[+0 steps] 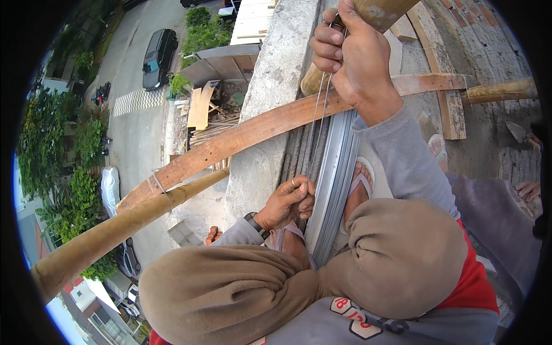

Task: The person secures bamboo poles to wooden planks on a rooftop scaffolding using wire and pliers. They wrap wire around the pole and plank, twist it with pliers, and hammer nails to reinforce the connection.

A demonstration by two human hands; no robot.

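Thin grey wire strands (317, 118) run taut between my two hands. My right hand (352, 54) is up top, fist closed on the upper wire ends against a bamboo pole (379, 10). Lower down, my left hand (290, 201), with a ring and a wristwatch, pinches the lower ends of the wire beside a bundle of long grey metal strips (334, 172). The strips lie along the concrete ledge between my knees. My sandalled foot (359, 185) rests just right of them.
A curved wooden plank (247, 135) and a second bamboo pole (115, 230) jut out past the concrete ledge (276, 75) over a street far below, where a dark car (158, 49) is parked. At right are another person's hand (526, 190), a sandalled foot (437, 146) and a trowel (517, 131).
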